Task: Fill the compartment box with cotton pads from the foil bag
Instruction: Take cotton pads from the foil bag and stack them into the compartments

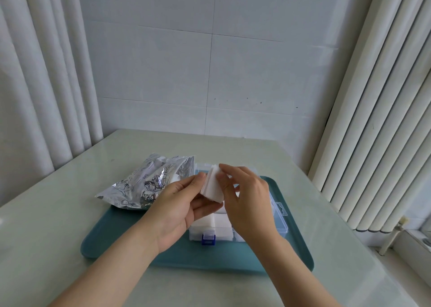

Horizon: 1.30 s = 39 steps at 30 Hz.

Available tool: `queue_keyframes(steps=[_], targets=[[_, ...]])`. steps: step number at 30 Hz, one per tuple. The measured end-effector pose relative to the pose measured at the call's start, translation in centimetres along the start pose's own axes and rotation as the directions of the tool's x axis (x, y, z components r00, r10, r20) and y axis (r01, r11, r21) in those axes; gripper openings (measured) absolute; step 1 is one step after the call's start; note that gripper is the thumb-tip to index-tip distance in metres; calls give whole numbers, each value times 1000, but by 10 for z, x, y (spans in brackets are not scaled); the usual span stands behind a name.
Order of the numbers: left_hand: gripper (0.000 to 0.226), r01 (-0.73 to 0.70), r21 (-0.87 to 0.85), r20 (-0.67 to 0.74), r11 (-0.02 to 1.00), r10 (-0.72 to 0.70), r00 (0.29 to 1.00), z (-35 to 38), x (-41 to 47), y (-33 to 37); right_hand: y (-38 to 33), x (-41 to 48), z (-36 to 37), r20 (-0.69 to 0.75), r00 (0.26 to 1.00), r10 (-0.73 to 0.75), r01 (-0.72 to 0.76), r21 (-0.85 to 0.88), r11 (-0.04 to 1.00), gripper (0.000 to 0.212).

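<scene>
Left hand (177, 204): palm up over the tray, fingers curled beneath a stack of pads (211, 188), thumb against its left face; it cradles the stack.
Right hand (247, 202): fingertips pinch the stack's top and right side; it seems to be squaring the stack or peeling some pads off, I cannot tell which.
Stack: white, fanned a little, held in the air between both hands, above the box (279, 222) and apart from it.
Box: clear plastic, open, on the tray (112, 239); blue latch (208, 239) at its near edge; the hands hide most of its middle.
Bag (144, 183): crumpled foil, lying left of the box, partly on the tray and partly on the table (58, 213); mouth towards the box, something white showing there, so likely pads remain inside.
Done so far: the near compartments already hold white pads (217, 225); they look full or close to it.
Left to do: the stack in hand must go down into a compartment; the right-hand section looks clear and probably unfilled; the far compartments are hidden, so how much remains I cannot say.
Judgement: partway through, probably around the middle.
</scene>
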State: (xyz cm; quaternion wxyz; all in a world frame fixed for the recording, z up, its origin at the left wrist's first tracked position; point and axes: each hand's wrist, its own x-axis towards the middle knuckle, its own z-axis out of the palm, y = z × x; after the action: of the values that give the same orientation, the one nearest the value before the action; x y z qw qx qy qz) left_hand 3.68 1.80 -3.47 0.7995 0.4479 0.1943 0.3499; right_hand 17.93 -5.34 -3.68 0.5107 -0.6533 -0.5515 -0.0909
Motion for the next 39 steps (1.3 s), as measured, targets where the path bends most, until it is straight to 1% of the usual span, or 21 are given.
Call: queue_keyframes(steps=[3,6,8,9,10,12,14,15,17,18,19,20,23,27,29,32,36,39], targets=[[36,10,-38,24,999,-9,1000,0,0,0,-1,0,1,-20,1000,18,-18,-8,1000,20],[32,-11,8,58,1000,10,998,-2,0,0,-5,1,-5,-44,996,75,-73,49,996,16],[33,-49,78,82,996,42,996,-3,1,-1,-7,4,-9,-30,989,145,-140,123,982,12],[32,-84,147,97,986,70,993,-3,1,-2,-7,5,-11,-10,983,184,-179,169,969,10],[31,-137,257,105,957,113,988,-4,0,-3,-7,6,-12,11,978,209,-207,206,956,7],[24,-243,511,107,825,219,970,-4,-2,-2,-5,9,-15,63,974,217,-226,223,948,4],[24,-291,658,93,695,309,946,-3,-4,0,-1,11,-18,159,959,234,-265,209,941,6],[28,-322,732,95,600,378,921,-4,-5,-1,0,13,-20,206,946,252,-291,188,938,7],[29,-380,868,166,319,535,829,-7,-4,-4,4,14,-25,255,922,292,-325,100,940,10],[25,-398,898,230,189,569,789,-9,-4,-5,6,15,-26,269,914,304,-326,43,944,12],[24,-410,907,292,95,561,775,-11,-4,-7,8,14,-28,291,905,312,-322,-11,947,13],[25,-424,904,339,51,518,785,-13,-4,-9,10,14,-29,321,892,318,-317,-59,947,14],[21,-414,910,380,-4,405,832,-19,-5,-11,13,11,-27,398,854,334,-301,-144,942,12],[19,-375,926,370,-56,340,864,-24,-4,-14,12,6,-18,382,859,340,-280,-206,938,5],[18,-362,929,364,-72,337,868,-24,-4,-14,11,3,-15,385,851,357,-291,-221,931,8],[20,-356,931,363,-83,328,872,-23,-6,-15,11,-1,-10,369,852,371,-261,-316,912,17],[20,-362,927,374,-99,324,869,-22,-7,-16,6,-5,-5,325,890,322,-138,-481,866,21],[25,-366,921,390,-134,327,861,-23,-6,-17,5,-2,-11,318,900,299,-85,-544,835,26]])
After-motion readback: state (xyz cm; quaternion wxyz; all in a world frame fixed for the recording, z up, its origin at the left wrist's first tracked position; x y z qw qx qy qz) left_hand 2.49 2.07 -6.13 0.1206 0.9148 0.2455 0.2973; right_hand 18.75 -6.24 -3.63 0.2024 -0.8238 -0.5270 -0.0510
